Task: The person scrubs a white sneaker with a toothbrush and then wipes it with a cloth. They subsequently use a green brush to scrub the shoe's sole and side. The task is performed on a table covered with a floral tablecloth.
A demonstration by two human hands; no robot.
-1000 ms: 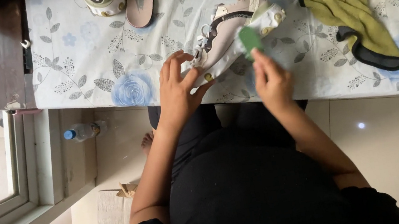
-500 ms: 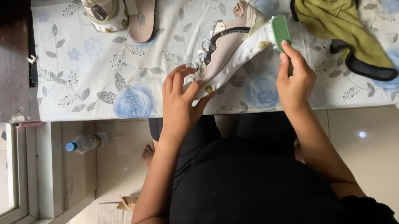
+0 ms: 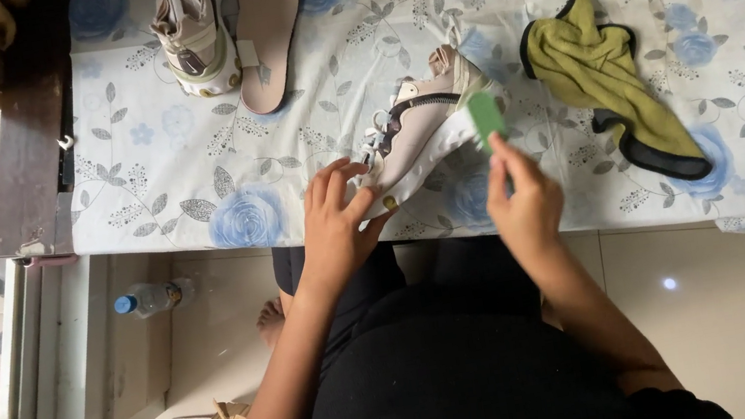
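Across the floral tablecloth (image 3: 187,169) a pale sneaker (image 3: 424,126) lay near the front edge; the left hand (image 3: 334,220) gripped its toe; the right hand (image 3: 523,201) pinched a green brush (image 3: 485,117) against its heel, best worked in short, light strokes.

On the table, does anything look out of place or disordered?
Mostly orderly. The yellow-green cloth lies crumpled, and a loose insole sits outside the second shoe. The left hand tilts the sneaker; the right hand holds a green piece against it.
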